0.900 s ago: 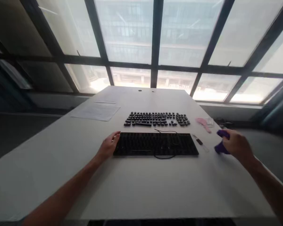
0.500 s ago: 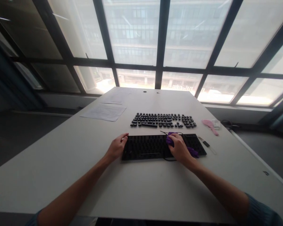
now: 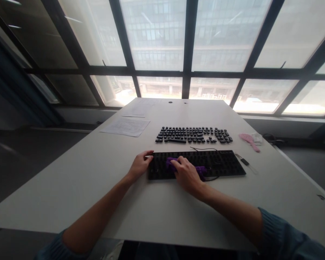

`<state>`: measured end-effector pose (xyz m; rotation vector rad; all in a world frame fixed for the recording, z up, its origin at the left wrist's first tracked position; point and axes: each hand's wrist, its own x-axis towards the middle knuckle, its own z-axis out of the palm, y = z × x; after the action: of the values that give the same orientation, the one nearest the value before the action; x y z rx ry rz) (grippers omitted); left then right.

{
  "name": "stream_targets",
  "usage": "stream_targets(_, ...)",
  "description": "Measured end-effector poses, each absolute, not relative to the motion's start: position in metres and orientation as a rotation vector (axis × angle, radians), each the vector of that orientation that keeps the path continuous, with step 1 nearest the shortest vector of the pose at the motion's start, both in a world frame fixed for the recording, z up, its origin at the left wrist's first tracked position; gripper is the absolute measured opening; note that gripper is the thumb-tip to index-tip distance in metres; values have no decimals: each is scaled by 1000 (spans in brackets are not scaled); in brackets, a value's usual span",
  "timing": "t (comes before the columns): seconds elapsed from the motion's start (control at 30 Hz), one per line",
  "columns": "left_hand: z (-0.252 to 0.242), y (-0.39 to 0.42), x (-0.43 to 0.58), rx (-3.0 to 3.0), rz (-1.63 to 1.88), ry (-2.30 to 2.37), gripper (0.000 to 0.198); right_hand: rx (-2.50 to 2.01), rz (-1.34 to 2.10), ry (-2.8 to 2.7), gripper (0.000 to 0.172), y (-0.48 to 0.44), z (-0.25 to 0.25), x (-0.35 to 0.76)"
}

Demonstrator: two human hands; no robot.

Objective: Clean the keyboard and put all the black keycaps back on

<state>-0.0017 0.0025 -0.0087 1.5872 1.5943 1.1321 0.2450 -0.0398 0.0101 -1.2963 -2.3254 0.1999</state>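
A black keyboard base (image 3: 219, 163) with its keycaps off lies on the white table (image 3: 70, 180). My left hand (image 3: 141, 164) grips its left end, thumb on top. My right hand (image 3: 186, 173) presses a purple cloth (image 3: 170, 162) onto the left half of the keyboard, fingers curled over it. Behind the keyboard, several black keycaps (image 3: 193, 134) are laid out in rows. A thin black cable (image 3: 203, 148) loops at the keyboard's far edge.
A pink brush (image 3: 248, 140) and a small clear bag lie to the right of the keycaps. A small black tool (image 3: 245, 162) rests by the keyboard's right end. Sheets of paper (image 3: 126, 126) lie at the far left. Large windows stand behind the table.
My right hand carried the purple cloth from the table's right side onto the keyboard, then slid it leftward across it. My left hand stayed on the keyboard's left end.
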Motion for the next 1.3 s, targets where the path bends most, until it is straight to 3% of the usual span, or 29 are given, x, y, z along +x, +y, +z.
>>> stream_targets(0.33, -7, 2, -3, 1497, 1179, 1469, 43, -1097, 320, -2137, 36, -1, 22, 190)
stream_targets(0.57, -11, 3, -4, 1425, 1196, 1488, 47, -893, 345, -2390, 15, -13, 12, 174)
stream_targets(0.8, -9, 2, -2, 1430, 1182, 1493, 45, -997, 235, -2300, 25, -15, 9, 172)
stream_targets(1.3, -10, 3, 0, 1470, 1179, 1581, 44, -735, 219, -2507, 14, -39, 6, 179)
